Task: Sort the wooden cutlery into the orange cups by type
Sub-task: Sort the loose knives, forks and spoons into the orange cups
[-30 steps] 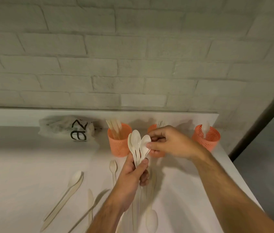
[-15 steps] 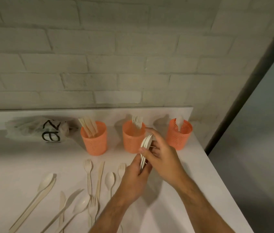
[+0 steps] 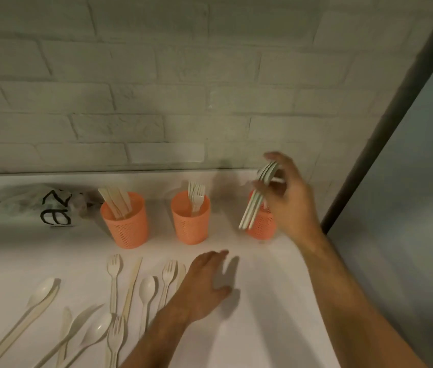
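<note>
Hiding the right cup (image 3: 262,224), right hand (image 3: 293,200) pinches blurred spoons (image 3: 254,205); left hand (image 3: 204,282) relaxed.

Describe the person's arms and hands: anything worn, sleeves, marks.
Both forearms are bare as far as the frame shows, with no sleeve in view. The left hand and right hand wear no gloves. No watch, band or ring shows on either wrist or on the fingers, though the right hand is somewhat blurred. Both forearms carry visible hair. No tattoos or other markings can be made out.
</note>
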A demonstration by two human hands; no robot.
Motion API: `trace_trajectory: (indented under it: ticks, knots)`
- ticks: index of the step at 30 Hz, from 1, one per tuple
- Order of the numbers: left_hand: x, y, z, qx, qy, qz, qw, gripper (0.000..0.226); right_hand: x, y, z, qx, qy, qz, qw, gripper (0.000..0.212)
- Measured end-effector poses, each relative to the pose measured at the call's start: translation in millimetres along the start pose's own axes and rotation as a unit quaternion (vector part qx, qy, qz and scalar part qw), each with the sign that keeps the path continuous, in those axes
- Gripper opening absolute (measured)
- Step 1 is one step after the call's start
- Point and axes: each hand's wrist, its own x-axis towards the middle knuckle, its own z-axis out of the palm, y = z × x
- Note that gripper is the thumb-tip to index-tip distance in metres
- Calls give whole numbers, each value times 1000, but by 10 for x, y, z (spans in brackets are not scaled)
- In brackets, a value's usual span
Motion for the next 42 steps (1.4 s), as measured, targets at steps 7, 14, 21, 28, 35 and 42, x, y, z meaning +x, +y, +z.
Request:
trace_trajectory:
  ticks: [7,14,21,28,35,42]
  knots:
    - [-47,-89,161,168,-84,-1,982,74,631,509,-204,-148,41,0,988,53]
    - [-32,-109,187,164,-78,-11,983,76,604,914,-50,-215,-47,58,974,56]
    - [-184,-229,5,64,50,1,997,51,533,793,-73,-292,-67,89,950,69]
    - [-637,-742,-470,40,198,-39,979,32,-154,370,179,-200,39,-42,978,30]
    - [-1335,-1362,-911,106,226,-200,947,44,-1239,15,709,-200,-285,259,901,7]
    - [-1838,-1740,-1223,111,111,-363,919,53,-1948,-404,1131,-346,-423,306,780,40]
